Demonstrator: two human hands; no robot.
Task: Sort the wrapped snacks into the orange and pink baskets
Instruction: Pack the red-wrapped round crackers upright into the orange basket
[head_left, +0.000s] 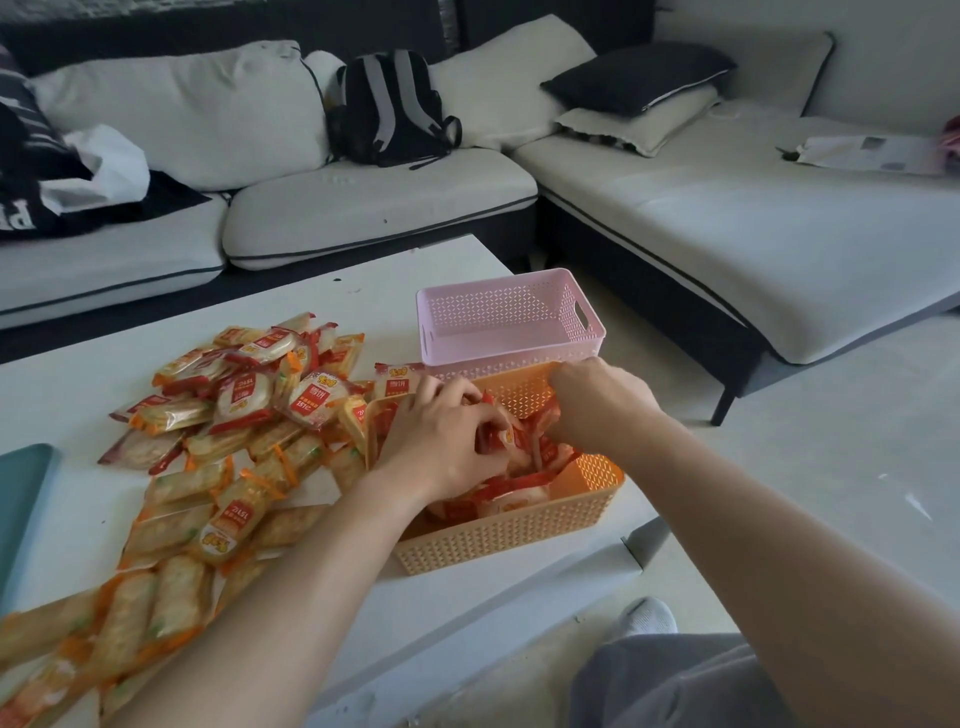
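I see both hands inside the orange basket (519, 525), which stands on the white table (62, 395). The left hand (441, 441) is curled around red-wrapped snacks (506, 491) in the basket, its fingers closed on a wrapper. The right hand (597, 400) reaches in from the far right corner of the orange basket, fingers bent down on the red wrappers; I cannot tell if it truly grips one. The orange basket is a plastic box with small lattice holes, and already holds several red packets. Just behind the orange basket, touching it, stands the pink basket (511, 319), same lattice form, with a handle slot in its right wall. Left of the orange basket lies a big loose pile (223, 441) of snacks: clear packets showing pale crackers, some with red ends and red labels, others with orange ends.
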